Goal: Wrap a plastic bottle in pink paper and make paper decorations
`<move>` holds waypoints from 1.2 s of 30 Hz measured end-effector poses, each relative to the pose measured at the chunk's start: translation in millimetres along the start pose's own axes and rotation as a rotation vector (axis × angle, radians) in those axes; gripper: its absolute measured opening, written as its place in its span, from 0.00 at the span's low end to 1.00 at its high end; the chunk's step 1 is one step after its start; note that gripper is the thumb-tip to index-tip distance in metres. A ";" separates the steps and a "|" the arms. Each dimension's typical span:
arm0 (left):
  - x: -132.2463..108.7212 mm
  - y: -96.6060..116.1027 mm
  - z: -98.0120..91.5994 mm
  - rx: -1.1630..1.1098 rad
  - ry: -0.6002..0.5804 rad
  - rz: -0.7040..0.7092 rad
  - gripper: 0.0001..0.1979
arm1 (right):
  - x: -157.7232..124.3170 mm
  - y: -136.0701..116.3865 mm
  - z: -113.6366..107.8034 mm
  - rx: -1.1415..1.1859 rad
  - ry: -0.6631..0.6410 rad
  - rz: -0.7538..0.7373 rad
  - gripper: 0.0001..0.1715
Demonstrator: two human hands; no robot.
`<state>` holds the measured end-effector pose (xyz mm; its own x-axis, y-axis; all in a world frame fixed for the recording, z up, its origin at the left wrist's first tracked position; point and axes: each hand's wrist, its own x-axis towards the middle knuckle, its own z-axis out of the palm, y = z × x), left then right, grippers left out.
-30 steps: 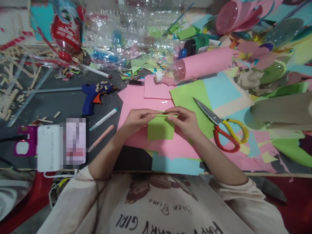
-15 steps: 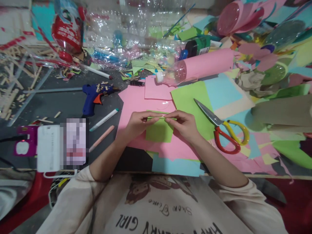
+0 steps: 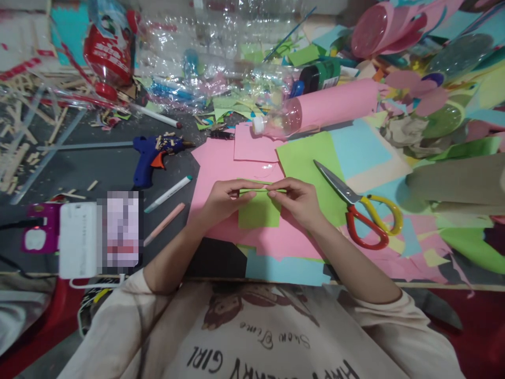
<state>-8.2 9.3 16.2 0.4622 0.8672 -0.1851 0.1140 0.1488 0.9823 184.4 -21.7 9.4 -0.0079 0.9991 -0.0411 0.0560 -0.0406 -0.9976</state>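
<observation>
1. Head view, the change: the left hand point(image 3: 225, 197) and right hand point(image 3: 300, 199) have drawn closer together since the first picture, so thumbs and fingertips nearly meet at the middle of the small green paper point(image 3: 259, 211). Between the last two pictures their grip barely alters.

2. Head view, grip: each hand is closed in a pinch on the far edge of that paper, thumb on the near side, fingers beyond. A narrow green edge runs sideways between them, and a second green line now shows more plainly just past it.

3. Head view, place: the paper's flat part hangs or lies towards the person, over the large pink sheet point(image 3: 215, 163) on the counter point(image 3: 106, 168); whether it touches the sheet, I cannot tell.

4. Head view, meaning: the closer pinch looks like a fold being lined up or pressed. The scissors point(image 3: 357, 199), partly on a larger green sheet point(image 3: 302, 158), and the glue gun point(image 3: 148, 155) lie untouched.
</observation>
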 end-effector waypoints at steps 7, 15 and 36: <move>0.6 -5.6 1.6 0.114 0.014 0.080 0.14 | -1.0 -2.6 0.9 -0.089 -0.070 0.003 0.06; -1.3 -1.3 4.3 0.171 0.021 0.099 0.14 | -1.9 -4.7 0.6 -0.149 -0.071 -0.010 0.06; -0.4 8.0 1.7 0.020 0.172 -0.119 0.19 | 5.6 -4.4 -6.6 0.136 0.034 0.104 0.09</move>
<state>-6.0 9.4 24.2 0.2877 0.9126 -0.2905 0.1773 0.2473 0.9526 190.8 -15.8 13.9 0.0250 0.9892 -0.1445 -0.0812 -0.1420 -0.9865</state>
